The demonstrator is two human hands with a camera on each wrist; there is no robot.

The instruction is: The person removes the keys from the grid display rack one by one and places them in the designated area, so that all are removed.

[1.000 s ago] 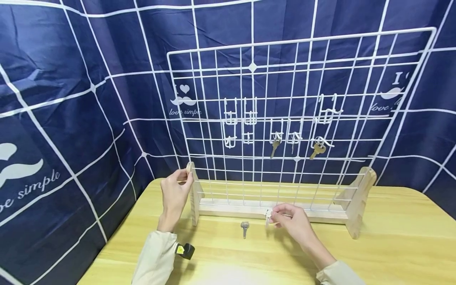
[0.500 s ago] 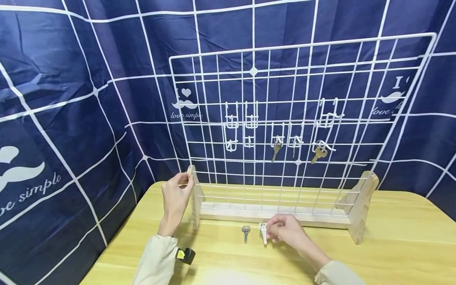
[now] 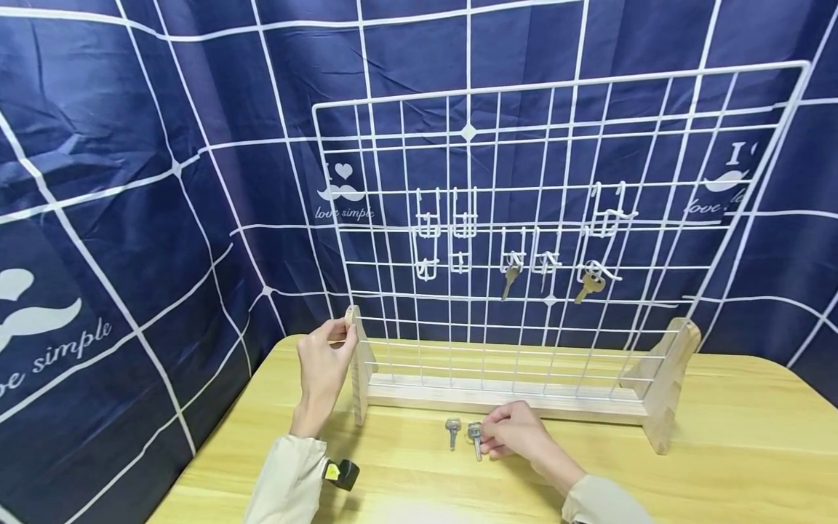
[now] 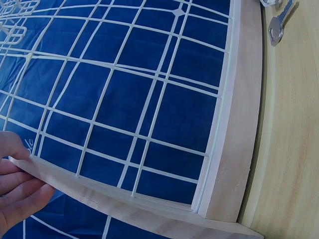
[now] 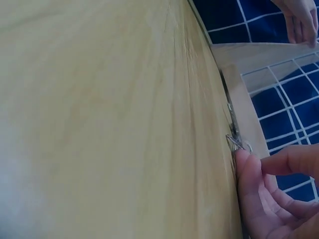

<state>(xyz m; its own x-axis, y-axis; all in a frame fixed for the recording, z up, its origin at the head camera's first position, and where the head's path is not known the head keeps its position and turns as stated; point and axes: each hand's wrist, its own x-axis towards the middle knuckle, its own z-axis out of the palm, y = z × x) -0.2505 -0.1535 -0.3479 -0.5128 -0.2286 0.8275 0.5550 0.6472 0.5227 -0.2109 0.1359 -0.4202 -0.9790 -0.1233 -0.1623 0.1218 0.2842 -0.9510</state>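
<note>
My left hand [image 3: 324, 364] grips the top of the left wooden end post [image 3: 359, 382] of a white wire grid rack [image 3: 524, 320]. In the left wrist view its fingers [image 4: 25, 196] curl over the post's end. In front of the rack's base, my right hand [image 3: 520, 437] pinches a silver key [image 3: 476, 441] by its ring end, low over the tabletop. The right wrist view shows a small wire ring [image 5: 233, 142] at the fingertips; most of the key is hidden there. A second silver key [image 3: 453, 434] lies just left of it on the table.
White wire hooks hang on the grid, among them two on the left [image 3: 428, 218]. A dark key [image 3: 511, 279] and a brass key [image 3: 591, 285] hang from lower hooks. The yellow wooden table [image 3: 740, 437] meets blue grid-patterned cloth [image 3: 216, 87] behind.
My right hand has brought the key down and to the left, from near the rack's base to beside the other key. The left hand stays on the post.
</note>
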